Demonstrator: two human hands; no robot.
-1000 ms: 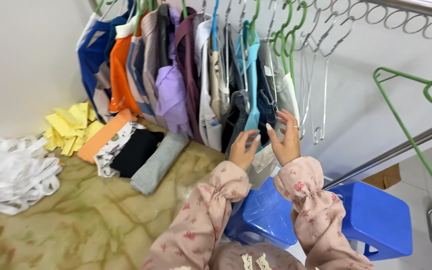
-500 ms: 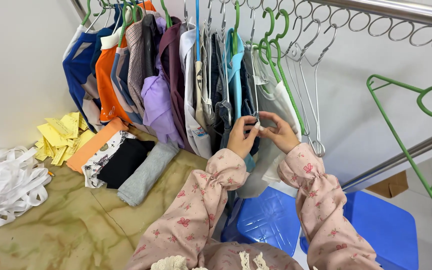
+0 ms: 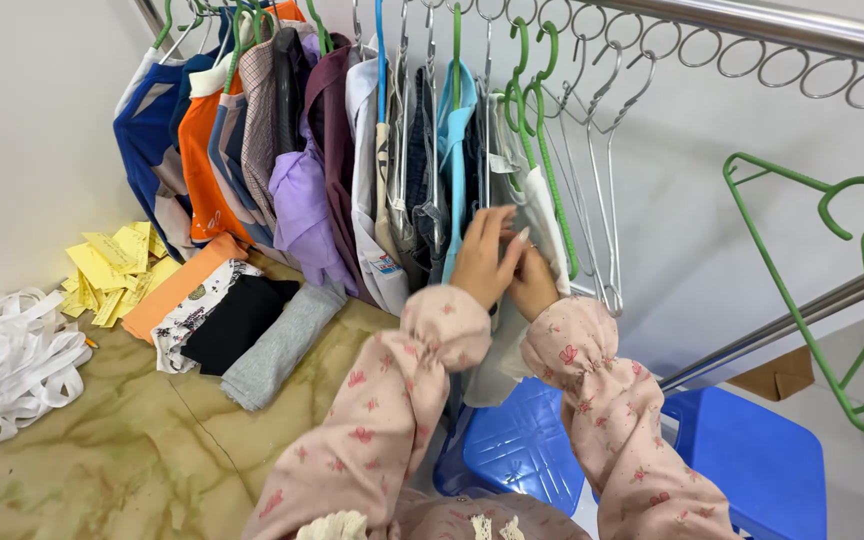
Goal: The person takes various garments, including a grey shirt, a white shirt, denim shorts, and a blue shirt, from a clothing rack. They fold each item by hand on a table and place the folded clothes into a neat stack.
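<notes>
My left hand [image 3: 482,258] and my right hand [image 3: 532,282] are raised together in front of a row of clothes on hangers [image 3: 352,160] that hang from a metal rail [image 3: 752,25]. Both hands pinch the fabric of a light grey-white garment [image 3: 552,225] on a green hanger [image 3: 542,130]. The two hands touch each other. Pink floral sleeves cover both arms. Whether anything small sits between my fingers is hidden.
Folded clothes [image 3: 232,320] lie on the marbled floor below the rail, with yellow paper slips [image 3: 117,265] and a pile of white straps [image 3: 2,360] at left. A blue plastic stool [image 3: 732,460] stands under my arms. An empty green hanger [image 3: 842,290] hangs at right, with several bare wire hangers [image 3: 602,130].
My hands have come closer together and moved up onto the light garment. The view has shifted slightly, bringing the rack closer.
</notes>
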